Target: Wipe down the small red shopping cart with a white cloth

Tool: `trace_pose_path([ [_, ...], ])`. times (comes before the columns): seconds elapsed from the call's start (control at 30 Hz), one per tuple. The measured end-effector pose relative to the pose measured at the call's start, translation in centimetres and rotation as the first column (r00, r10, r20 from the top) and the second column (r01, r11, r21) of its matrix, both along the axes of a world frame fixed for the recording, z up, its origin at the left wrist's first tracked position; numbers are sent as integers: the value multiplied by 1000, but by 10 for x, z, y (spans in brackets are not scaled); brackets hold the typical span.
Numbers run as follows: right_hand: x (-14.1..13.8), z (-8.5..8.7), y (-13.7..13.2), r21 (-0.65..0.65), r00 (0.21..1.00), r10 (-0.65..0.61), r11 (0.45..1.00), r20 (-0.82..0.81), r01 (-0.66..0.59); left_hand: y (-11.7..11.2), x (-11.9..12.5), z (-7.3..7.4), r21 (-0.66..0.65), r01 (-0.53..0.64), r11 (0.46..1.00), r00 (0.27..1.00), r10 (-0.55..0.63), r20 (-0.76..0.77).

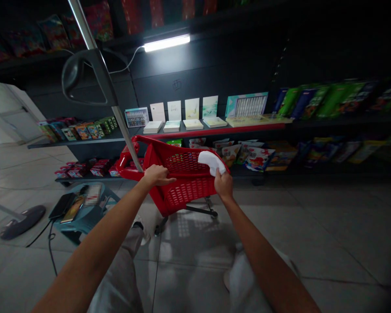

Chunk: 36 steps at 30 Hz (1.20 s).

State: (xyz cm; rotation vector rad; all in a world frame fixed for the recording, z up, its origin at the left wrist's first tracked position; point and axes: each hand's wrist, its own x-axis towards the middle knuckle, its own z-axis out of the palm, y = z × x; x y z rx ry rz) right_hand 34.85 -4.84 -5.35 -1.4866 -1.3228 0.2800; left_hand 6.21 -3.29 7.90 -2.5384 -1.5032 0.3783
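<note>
A red plastic shopping cart (190,193) with a slotted basket stands right in front of me on dark legs with casters. My left hand (157,175) is closed over the near rim of its basket, at the end by the red push handle (130,150). In my right hand (223,182) is a white cloth (210,161), pinched at the far right corner of the basket. The cloth lies over the rim there and its upper part bends into the basket's opening. Part of the basket's inside is hidden from view.
Behind the cart runs a dark shelf with upright books (174,111), art sets and snack bags (260,157). A metal pole (125,126) with a grey loop handle rises at left. Beside my left arm, a blue-green stool (81,224) carries flat items; a cable trails down.
</note>
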Motion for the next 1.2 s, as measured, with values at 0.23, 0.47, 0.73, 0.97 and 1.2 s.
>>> trace_pose_path([
  [0.23,-9,3,-11,-63,938,216,976,270,-207,1,0,1,0,-31,1000,1000,31,1],
  [0.47,-3,-7,-1,-94,977,143,987,159,-130,0,1,0,-2,-14,1000,1000,14,-5],
  [0.73,-40,-19,-14,-146,755,293,955,587,-256,2,0,-3,16,3,1000,1000,-2,-16],
  [0.97,-47,-18,-18,-83,742,229,970,630,-230,2,0,-3,15,-5,1000,1000,5,8],
  [1.2,-24,-5,-15,-64,828,160,987,537,-149,5,-1,-4,24,-6,1000,1000,6,16],
])
